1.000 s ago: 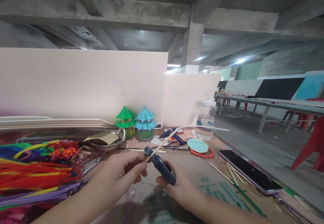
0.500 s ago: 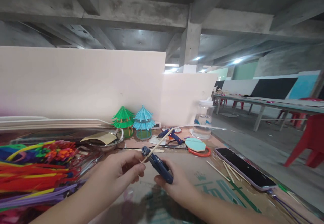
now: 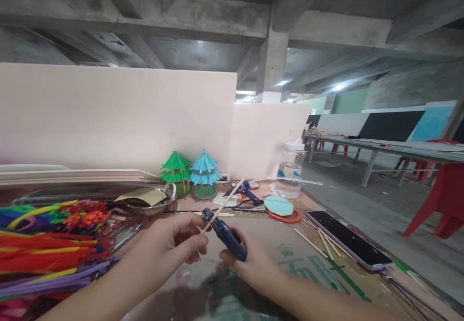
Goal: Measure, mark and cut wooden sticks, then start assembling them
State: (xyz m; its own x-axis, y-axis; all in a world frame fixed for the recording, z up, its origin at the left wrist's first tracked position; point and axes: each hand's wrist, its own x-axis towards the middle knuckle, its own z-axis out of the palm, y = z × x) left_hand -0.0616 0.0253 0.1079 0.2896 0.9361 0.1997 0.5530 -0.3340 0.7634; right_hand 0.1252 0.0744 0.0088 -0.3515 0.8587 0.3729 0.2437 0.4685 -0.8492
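Two small paper pagodas (image 3: 192,173) stand finished at the counter's (image 3: 290,258) back while our left hand (image 3: 174,241) pinches a thin wooden stick (image 3: 222,206) in the blue cutter (image 3: 224,234) gripped by our right hand (image 3: 250,265), the cut seemingly unmade.

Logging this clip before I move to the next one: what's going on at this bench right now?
A person works at a craft bench. The left hand pinches a thin wooden stick, its lower end between the fingers. The right hand grips a dark blue cutter, whose tip meets the stick. Coloured pipe cleaners lie to the left; a green and a blue pagoda model, a glue gun and a phone lie beyond.
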